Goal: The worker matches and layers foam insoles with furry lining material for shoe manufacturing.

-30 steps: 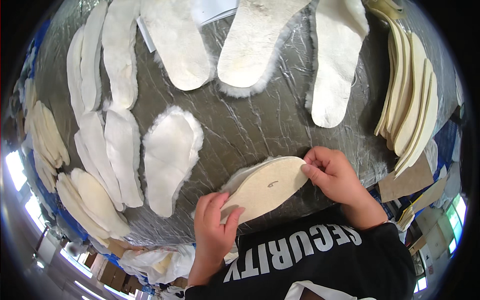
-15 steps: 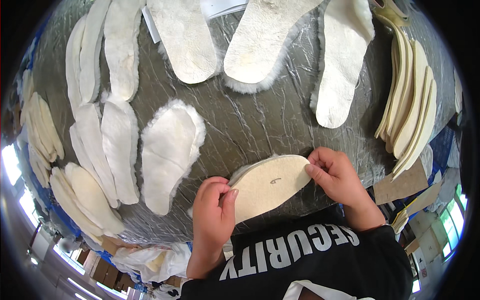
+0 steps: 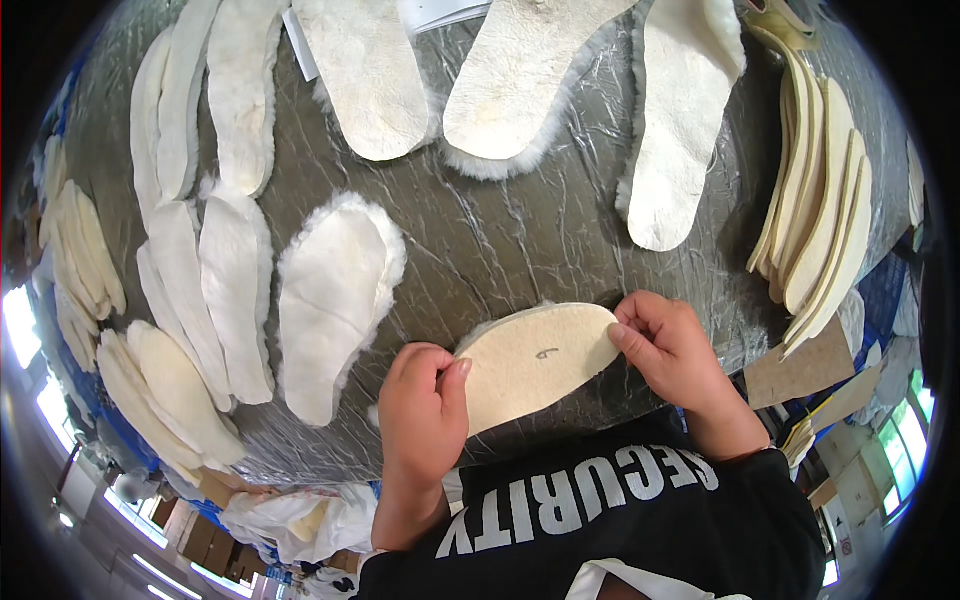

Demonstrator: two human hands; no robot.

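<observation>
Between my hands is a cream felt insole (image 3: 540,362) with a small pencilled mark, held near the table's front edge. A bit of white fleece shows behind its far edge, so another layer seems to lie against it. My left hand (image 3: 425,408) pinches the insole's left end between thumb and fingers. At the other end, my right hand (image 3: 665,345) grips the tip with the thumb on top. Left of my hands lies a single fluffy white insole (image 3: 330,310), fleece fringing its outline.
The table (image 3: 480,240) has a dark, wrinkled plastic cover. Larger fleece-edged insoles (image 3: 510,90) lie along the far side. White insoles (image 3: 235,290) are stacked at the left, and cream felt insoles (image 3: 825,200) at the right. Plastic bags (image 3: 310,525) sit below the front left edge.
Both hands still hold the insole by its ends. It tilts slightly, its face turning a little more toward me, and my left hand has shifted marginally. The rest of the scene has shifted slightly in view.
</observation>
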